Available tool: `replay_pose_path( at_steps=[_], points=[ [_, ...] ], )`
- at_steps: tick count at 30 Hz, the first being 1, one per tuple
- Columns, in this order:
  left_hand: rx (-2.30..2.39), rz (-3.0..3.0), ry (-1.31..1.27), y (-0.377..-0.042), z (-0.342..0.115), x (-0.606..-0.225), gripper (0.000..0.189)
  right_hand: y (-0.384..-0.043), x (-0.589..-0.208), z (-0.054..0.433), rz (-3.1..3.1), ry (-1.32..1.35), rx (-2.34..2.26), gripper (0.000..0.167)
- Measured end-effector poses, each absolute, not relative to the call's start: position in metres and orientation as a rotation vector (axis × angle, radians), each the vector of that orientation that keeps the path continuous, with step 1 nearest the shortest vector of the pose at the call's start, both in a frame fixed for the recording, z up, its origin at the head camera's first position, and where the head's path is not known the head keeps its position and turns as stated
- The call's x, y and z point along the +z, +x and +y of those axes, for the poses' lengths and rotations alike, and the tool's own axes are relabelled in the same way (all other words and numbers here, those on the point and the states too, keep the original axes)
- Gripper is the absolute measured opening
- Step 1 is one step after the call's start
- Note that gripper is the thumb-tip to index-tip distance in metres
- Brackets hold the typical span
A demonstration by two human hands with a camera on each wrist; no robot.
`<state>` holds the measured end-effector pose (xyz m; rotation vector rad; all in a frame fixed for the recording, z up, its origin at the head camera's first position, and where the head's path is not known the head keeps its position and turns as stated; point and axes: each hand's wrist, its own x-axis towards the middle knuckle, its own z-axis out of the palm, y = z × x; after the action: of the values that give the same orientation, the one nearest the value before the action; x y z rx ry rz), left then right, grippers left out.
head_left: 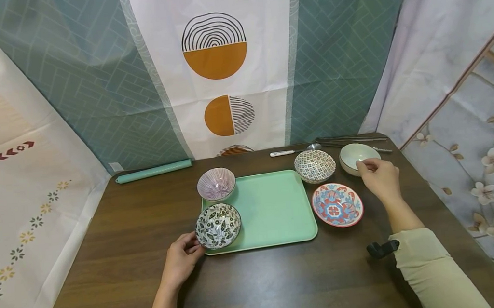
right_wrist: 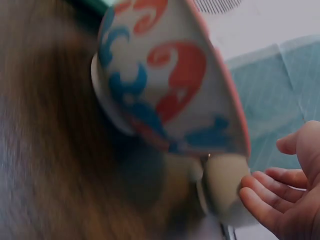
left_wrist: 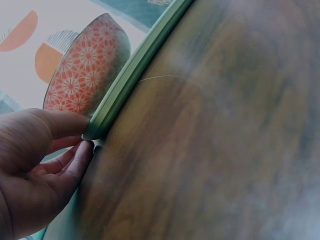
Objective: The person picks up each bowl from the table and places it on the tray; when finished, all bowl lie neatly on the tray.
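In the head view my left hand [head_left: 182, 259] is at the near-left corner of a light green tray [head_left: 274, 219]. The left wrist view shows its thumb and fingers pinching the tray's rim [left_wrist: 117, 92]. A bowl with a leaf-patterned inside [head_left: 219, 226] and a red flowered outside [left_wrist: 82, 72] sits on that corner. My right hand [head_left: 381, 178] is at the near rim of a pale green bowl [head_left: 357, 152]. Its thumb and fingers are apart in the right wrist view, the fingertips overlapping the blurred pale bowl [right_wrist: 227, 182]; contact is unclear.
A purple-striped bowl [head_left: 216, 184] stands at the tray's far-left corner. A checkered bowl [head_left: 315, 166] is by its far-right corner, and a red-and-blue bowl [head_left: 337, 205] at its right. Behind lie a spoon [head_left: 313, 147], chopsticks [head_left: 354, 139] and a long teal case [head_left: 154, 171].
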<state>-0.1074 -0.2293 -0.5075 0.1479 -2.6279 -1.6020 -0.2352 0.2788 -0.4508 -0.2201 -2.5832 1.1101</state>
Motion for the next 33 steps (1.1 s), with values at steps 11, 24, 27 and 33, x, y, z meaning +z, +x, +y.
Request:
replay_pose_path(
  at_steps=[11,24,27,33],
  points=[
    [-1.622,-2.607,0.143,-0.108,-0.23,-0.508,0.037,-0.239,-0.468,0.303,-2.524,-0.432,1.148,0.04],
    [-1.623,-2.601,0.127,-0.108,-0.231,-0.509,0.036,-0.25,-0.48,0.311,-2.319,-0.542,1.81,0.056],
    [-1.634,-2.593,0.124,-0.108,-0.231,-0.509,0.036,-0.251,-0.481,0.312,-2.383,-0.504,1.856,0.076],
    [-1.634,-2.59,0.121,-0.107,-0.231,-0.51,0.035,-0.254,-0.484,0.312,-2.32,-0.44,2.071,0.075]
  ],
)
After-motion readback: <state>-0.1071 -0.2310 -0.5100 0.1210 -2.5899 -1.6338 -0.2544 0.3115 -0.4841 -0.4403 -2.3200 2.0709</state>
